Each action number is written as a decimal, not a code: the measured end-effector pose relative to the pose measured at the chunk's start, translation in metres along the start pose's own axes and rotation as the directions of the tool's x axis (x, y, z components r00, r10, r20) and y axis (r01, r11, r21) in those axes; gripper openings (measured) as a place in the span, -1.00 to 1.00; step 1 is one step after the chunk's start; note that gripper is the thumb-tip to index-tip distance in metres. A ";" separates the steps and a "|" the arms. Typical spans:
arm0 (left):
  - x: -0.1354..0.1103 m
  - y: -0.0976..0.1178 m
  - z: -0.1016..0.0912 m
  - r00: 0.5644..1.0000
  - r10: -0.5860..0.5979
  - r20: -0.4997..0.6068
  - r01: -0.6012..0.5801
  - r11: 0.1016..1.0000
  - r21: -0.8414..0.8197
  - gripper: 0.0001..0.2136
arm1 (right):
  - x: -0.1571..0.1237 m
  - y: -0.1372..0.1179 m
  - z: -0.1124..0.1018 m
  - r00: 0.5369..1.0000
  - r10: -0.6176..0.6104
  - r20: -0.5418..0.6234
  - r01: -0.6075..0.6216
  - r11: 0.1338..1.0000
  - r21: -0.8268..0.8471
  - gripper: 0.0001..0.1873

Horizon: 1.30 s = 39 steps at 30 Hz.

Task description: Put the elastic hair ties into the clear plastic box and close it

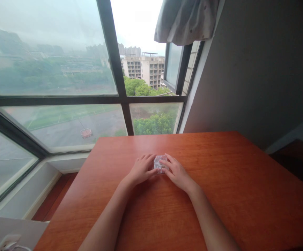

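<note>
From my remote seat: both hands are on one item. The left hand [141,170] lies palm down with its fingers curled against the left side of a small clear block [160,164]. The right hand [176,172] mirrors it, fingertips pressed on the block's right side and top, so both hands are clamped on it from opposite sides. The block sits on the table [245,195], about midway between the left and right edges and nearer the far edge than the near one. It looks translucent and faceted; it's too small to make out more. Both forearms are bare and run in from the near edge.

Surface: the table is reddish-brown wood grain with a smooth, slightly glossy top, and its far edge runs just short of the window. The right edge angles back toward the grey wall [258,69].

Room: a large dark-framed window [62,69] fills the far and left side, above a pale sill [67,162]. A grey curtain [186,21] is bunched up at the top right of the glass. A strip of red-brown floor [54,197] lies beyond the table's left edge. A white fitting [8,242] sits past the near left corner, but I can't tell what it is. Outside are hazy sky, beige apartment buildings [145,69] and green trees [154,123].
</note>
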State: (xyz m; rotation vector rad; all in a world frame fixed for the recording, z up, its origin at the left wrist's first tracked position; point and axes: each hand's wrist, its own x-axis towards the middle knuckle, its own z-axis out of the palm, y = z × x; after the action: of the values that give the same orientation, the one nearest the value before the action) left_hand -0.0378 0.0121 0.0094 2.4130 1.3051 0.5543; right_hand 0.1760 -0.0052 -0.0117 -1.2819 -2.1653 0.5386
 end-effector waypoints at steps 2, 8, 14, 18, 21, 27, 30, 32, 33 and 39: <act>0.000 0.001 0.001 1.000 -0.009 -0.005 0.009 1.000 0.008 -0.47 | 0.000 0.000 0.000 1.000 0.005 0.009 -0.005 1.000 -0.013 -0.60; -0.001 0.004 0.003 1.000 -0.022 -0.021 0.022 1.000 0.020 -0.46 | -0.002 -0.006 0.003 0.999 0.030 0.043 -0.027 0.997 -0.067 -0.55; 0.002 0.004 0.009 0.991 -0.114 -0.068 0.112 0.993 -0.027 -0.44 | -0.001 -0.021 0.006 0.982 0.137 -0.127 -0.154 0.979 -0.130 -0.49; 0.004 0.005 0.007 0.983 -0.161 -0.084 0.156 0.986 -0.059 -0.52 | -0.003 -0.025 0.009 0.972 0.157 -0.174 -0.181 0.974 -0.133 -0.42; 0.005 0.004 0.000 0.991 -0.133 -0.030 0.126 0.978 -0.168 -0.64 | -0.004 -0.026 0.014 0.980 0.112 -0.163 -0.139 0.977 -0.164 -0.28; 0.006 0.000 0.003 0.981 -0.161 -0.109 0.130 0.961 -0.244 -0.64 | 0.001 -0.011 0.015 0.955 0.137 -0.262 -0.181 0.971 -0.153 -0.32; 0.007 -0.001 0.008 0.974 -0.195 -0.117 0.159 0.953 -0.259 -0.63 | 0.003 0.011 0.002 0.873 0.191 -0.448 -0.279 0.950 -0.139 -0.32; 0.008 -0.002 0.008 0.971 -0.216 -0.105 0.179 0.942 -0.284 -0.63 | 0.002 0.029 -0.008 0.807 0.233 -0.543 -0.362 0.921 -0.144 -0.33; 0.007 -0.002 0.008 0.970 -0.222 -0.103 0.184 0.939 -0.292 -0.63 | 0.001 0.037 -0.012 0.785 0.245 -0.568 -0.391 0.908 -0.149 -0.34; 0.006 -0.002 0.008 0.968 -0.209 -0.136 0.165 0.946 -0.278 -0.66 | -0.002 0.061 -0.015 0.737 0.278 -0.616 -0.477 0.860 -0.182 -0.41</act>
State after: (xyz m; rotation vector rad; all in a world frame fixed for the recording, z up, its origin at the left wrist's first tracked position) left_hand -0.0321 0.0174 0.0024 2.0369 1.4083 0.8303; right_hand 0.2272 0.0218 -0.0368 -1.8185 -1.5136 -0.0895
